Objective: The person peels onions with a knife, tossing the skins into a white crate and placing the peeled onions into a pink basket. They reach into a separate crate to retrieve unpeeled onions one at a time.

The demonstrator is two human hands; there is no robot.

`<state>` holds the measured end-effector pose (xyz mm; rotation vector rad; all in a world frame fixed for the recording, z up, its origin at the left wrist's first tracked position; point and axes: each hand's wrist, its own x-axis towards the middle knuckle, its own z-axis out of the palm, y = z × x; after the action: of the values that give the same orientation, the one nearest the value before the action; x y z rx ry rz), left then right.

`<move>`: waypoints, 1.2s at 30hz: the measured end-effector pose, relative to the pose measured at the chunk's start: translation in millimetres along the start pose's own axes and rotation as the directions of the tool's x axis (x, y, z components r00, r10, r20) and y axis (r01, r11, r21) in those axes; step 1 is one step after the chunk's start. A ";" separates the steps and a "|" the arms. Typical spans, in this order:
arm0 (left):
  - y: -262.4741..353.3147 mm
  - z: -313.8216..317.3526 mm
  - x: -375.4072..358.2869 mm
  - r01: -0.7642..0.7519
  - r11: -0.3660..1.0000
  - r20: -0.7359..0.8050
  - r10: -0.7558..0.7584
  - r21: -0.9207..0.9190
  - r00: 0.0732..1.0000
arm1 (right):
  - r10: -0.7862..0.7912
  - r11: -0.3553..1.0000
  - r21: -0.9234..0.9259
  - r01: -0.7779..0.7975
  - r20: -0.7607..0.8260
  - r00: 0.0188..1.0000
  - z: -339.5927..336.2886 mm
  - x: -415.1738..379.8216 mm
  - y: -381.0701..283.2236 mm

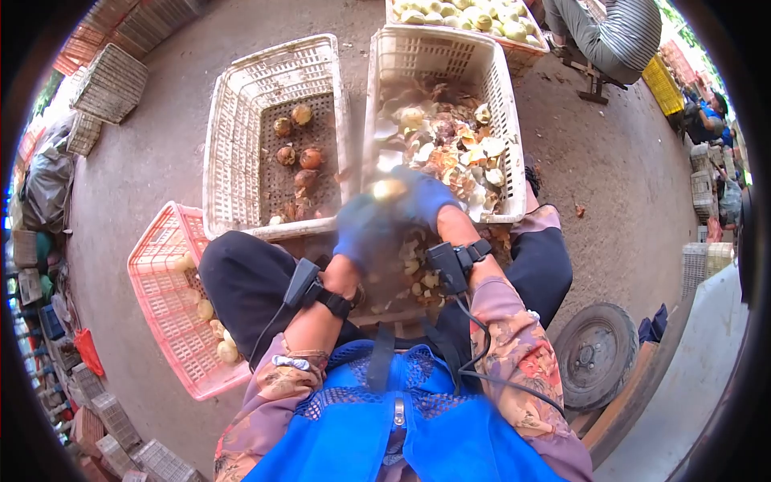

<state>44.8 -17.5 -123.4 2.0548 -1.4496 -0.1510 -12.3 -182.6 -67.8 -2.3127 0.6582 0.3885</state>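
Both my hands wear blue gloves and are smeared by motion, over the near edges of two white crates. A pale, shiny onion (389,189) is between them, with my left hand (361,225) closed against it. My right hand (427,197) is close by on its right; its fingers are too blurred to show what they hold. The left white crate (229,153) has several brown-skinned onions (309,158) on its floor. In the right white crate (507,120) lies a heap of onion skins and cut pieces (458,153).
A pink crate (152,269) with peeled onions stands beside my left leg. Another crate of peeled onions (474,18) is at the back. A person (622,40) sits at back right. A wheel (596,355) lies at my right. Scraps (418,269) litter the ground between my legs.
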 end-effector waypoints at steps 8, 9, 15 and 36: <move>3.2 -9.4 0.2 0.336 -0.195 0.386 -0.546 -0.922 0.743 | -0.051 0.998 0.039 0.050 0.019 0.999 12.0 11.0 19.4; 0.0 -3.8 -4.3 0.337 -0.194 0.387 -0.548 -0.921 0.742 | -0.147 0.988 0.042 0.149 -0.042 0.988 25.7 16.8 31.5; -1.0 -32.9 -11.4 0.273 0.708 0.069 -0.304 -0.651 0.950 | -0.216 0.674 0.654 0.343 -0.270 0.938 50.4 -20.4 12.8; 78.3 -19.2 2.8 0.231 -0.153 0.277 -0.470 -0.961 0.838 | -0.078 0.843 0.430 0.322 -0.494 0.866 37.0 -80.2 43.0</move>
<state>-9.8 -28.7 -65.1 0.9461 -0.1649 -0.9577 -105.9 -156.3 -82.1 -1.9336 0.6275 -0.4174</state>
